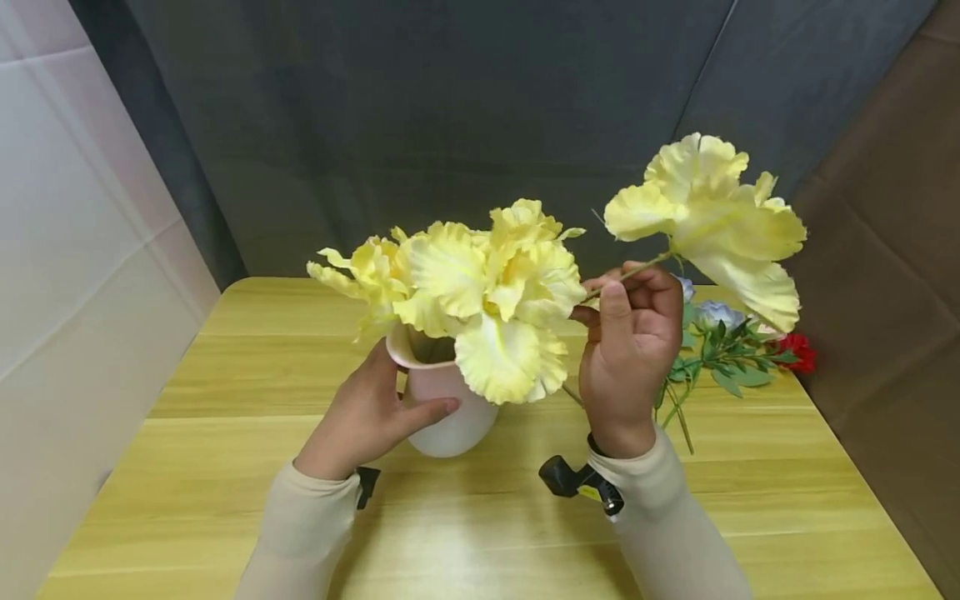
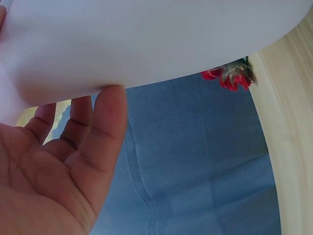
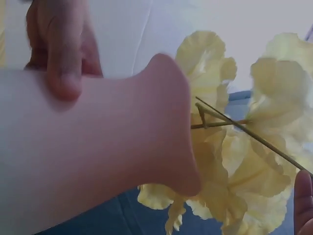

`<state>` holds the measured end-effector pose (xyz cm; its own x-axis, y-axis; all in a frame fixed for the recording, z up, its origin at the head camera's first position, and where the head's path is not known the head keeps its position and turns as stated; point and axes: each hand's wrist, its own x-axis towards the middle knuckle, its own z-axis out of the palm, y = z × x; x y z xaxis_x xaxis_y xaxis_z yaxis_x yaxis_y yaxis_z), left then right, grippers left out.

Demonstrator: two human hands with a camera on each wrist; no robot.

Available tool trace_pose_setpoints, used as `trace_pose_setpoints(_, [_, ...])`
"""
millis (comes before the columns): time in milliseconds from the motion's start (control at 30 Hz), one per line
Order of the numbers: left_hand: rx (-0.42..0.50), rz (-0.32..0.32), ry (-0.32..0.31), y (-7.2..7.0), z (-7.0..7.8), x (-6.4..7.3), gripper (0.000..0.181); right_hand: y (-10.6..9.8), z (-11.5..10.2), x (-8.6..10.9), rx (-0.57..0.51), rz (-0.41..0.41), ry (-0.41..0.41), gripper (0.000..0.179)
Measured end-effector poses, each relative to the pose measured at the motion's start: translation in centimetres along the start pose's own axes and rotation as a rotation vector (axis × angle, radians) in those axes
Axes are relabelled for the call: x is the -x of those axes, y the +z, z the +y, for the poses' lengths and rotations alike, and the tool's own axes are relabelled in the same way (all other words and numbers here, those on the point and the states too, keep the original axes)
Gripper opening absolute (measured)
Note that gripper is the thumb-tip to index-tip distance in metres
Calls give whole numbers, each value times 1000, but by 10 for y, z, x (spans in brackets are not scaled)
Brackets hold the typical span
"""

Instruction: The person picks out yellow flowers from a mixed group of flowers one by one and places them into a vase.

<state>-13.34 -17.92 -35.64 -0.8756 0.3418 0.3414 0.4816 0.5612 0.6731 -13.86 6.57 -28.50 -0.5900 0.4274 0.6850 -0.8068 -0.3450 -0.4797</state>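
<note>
A white vase (image 1: 450,417) with a wavy, pinkish rim stands on the wooden table. My left hand (image 1: 367,417) grips it from the left, thumb across the front and fingers behind. In the left wrist view those fingers (image 2: 110,112) touch the smooth vase wall (image 2: 146,39). Ruffled yellow flowers (image 1: 487,292) spread above the vase mouth. To their right, my right hand (image 1: 633,350) pinches the stem of another yellow flower (image 1: 712,217) between thumb and fingers, its bloom up and right. The right wrist view shows this stem (image 3: 269,144) crossing before the other blooms, its lower end outside the vase rim (image 3: 188,127).
Behind my right hand lie more flowers on the table: a pale blue bloom (image 1: 718,314), a red bloom (image 1: 798,352) and green leaves (image 1: 738,371). A dark grey curtain (image 1: 420,108) hangs behind the table (image 1: 225,517), with a brown cloth (image 1: 892,217) at the right.
</note>
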Motion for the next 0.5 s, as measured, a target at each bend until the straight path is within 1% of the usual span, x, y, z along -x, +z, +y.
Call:
trace_pose_setpoints(100, [10, -1, 11, 0, 0, -1, 85, -1, 1, 1, -9, 1, -3, 14])
trace_pose_setpoints(167, [10, 2, 16, 0, 0, -2, 86, -2, 4, 2, 17, 0, -14, 14])
trace_pose_setpoints(267, [8, 2, 15, 0, 0, -1, 86, -3, 10, 4, 109, -24, -30, 11])
trace_pose_setpoints(367, [11, 1, 13, 0, 0, -1, 88, -4, 16, 8, 202, -68, -39, 7])
trace_pose_setpoints(433, [9, 1, 9, -1, 0, -1, 88, -4, 20, 11, 243, -104, -44, 7])
trace_pose_setpoints(500, [7, -1, 6, -1, 0, -1, 88, -3, 22, 14, 273, -130, -30, 11])
